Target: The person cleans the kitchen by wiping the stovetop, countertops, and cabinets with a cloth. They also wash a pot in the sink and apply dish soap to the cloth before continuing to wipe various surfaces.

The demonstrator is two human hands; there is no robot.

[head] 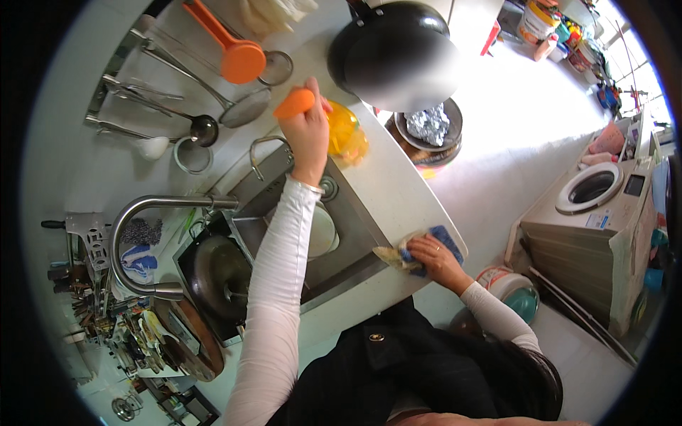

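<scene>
My left hand (306, 128) reaches up over the back of the sink (359, 213). Its fingers are closed on an orange-ended object (295, 104), whose full shape is hidden. Right beside that hand is a yellow see-through container (343, 130), partly blurred; whether it is joined to the orange part I cannot tell. My right hand (437, 261) presses on a bunched blue and beige cloth (450, 242) at the rounded corner of the white countertop (410, 197). Pale dishes (322, 231) lie in the sink, partly behind my left arm.
A curved faucet (120, 239) arches over a second basin with a dark wok (213, 266). Ladles and strainers (248, 106) hang on the wall. A large black pan (394, 53) is at the back, near a foil-filled bowl (429, 125). A washing machine (591, 213) stands at right.
</scene>
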